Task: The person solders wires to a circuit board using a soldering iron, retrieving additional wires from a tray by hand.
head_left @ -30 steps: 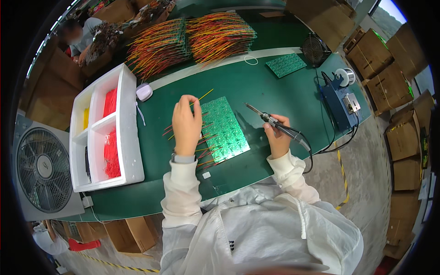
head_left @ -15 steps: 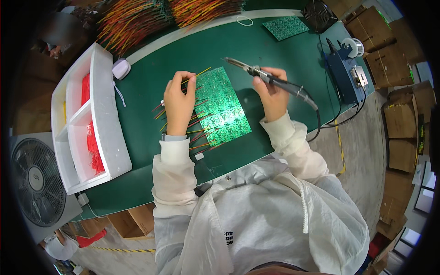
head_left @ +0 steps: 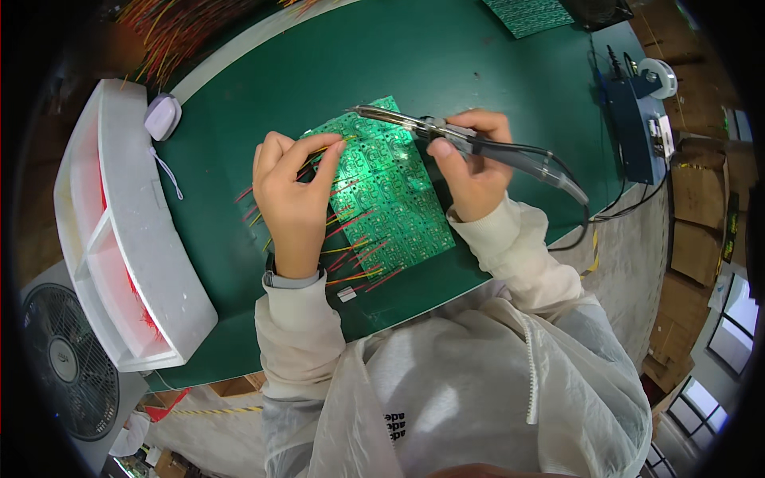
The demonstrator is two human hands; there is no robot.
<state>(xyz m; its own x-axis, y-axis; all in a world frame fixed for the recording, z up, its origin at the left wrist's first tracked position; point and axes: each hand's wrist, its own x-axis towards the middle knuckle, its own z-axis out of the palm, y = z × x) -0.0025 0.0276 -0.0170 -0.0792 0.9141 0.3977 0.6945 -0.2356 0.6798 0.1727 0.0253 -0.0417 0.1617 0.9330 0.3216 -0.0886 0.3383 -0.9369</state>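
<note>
Between the thumb and forefinger of my left hand [head_left: 291,179] is a yellow wire [head_left: 349,138], its end over the upper left part of a green circuit board panel [head_left: 398,183]. My right hand [head_left: 476,171] is wrapped round a soldering iron [head_left: 390,117] with a metal barrel and a dark cable. The iron points left, its tip above the panel's far edge; whether it touches anything I cannot tell. Several red and yellow wires [head_left: 351,225] stick out along the panel's left side, partly hidden by my left hand.
A white foam box [head_left: 171,263] holding red wires stands at the left, by a pale mouse-shaped device [head_left: 162,117]. Wire bundles [head_left: 183,32] and another green panel [head_left: 530,14] lie at the back. A blue soldering station [head_left: 633,131] with a spool [head_left: 658,78] stands right.
The whole view has shifted and come closer. My right hand has brought the iron's tip left, over the panel. The yellow wire in my left hand now lies lower, toward the board.
</note>
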